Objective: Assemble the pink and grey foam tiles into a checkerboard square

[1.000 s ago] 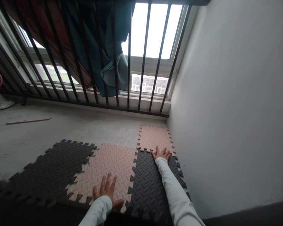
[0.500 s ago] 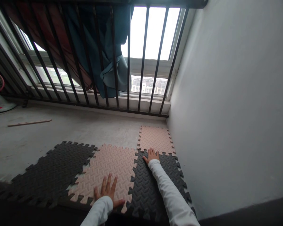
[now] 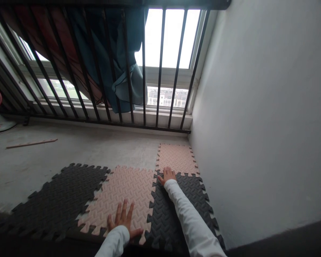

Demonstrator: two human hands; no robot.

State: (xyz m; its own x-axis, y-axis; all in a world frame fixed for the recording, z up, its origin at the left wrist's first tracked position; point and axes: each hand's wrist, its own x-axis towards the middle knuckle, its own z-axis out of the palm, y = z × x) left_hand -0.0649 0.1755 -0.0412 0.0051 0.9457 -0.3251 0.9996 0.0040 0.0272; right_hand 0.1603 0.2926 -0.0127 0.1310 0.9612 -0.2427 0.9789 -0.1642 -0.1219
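Observation:
My left hand (image 3: 123,218) lies flat with fingers spread on a pink foam floor tile (image 3: 128,185). Farther forward, my right hand (image 3: 167,175) rests open at the seam where a black foam tile (image 3: 167,210) meets the far pink foam tile (image 3: 176,157). The black tile borders the near pink tile along its jagged interlocking edge. On the left, another black foam tile (image 3: 61,196) sits beside the near pink tile, with a small gap showing toward its lower end. Neither hand grasps anything.
A white wall (image 3: 262,125) runs along the right. Ahead stands a dark metal railing (image 3: 143,89) before a window, with blue cloth (image 3: 128,82) hanging behind it. On the concrete floor (image 3: 101,146) lie a thin pink strip (image 3: 32,143) and, far left, a fan (image 3: 0,123).
My right hand has shifted slightly left along the seam between the black and far pink tiles. My left hand stays on the near pink tile. The view has tilted a little.

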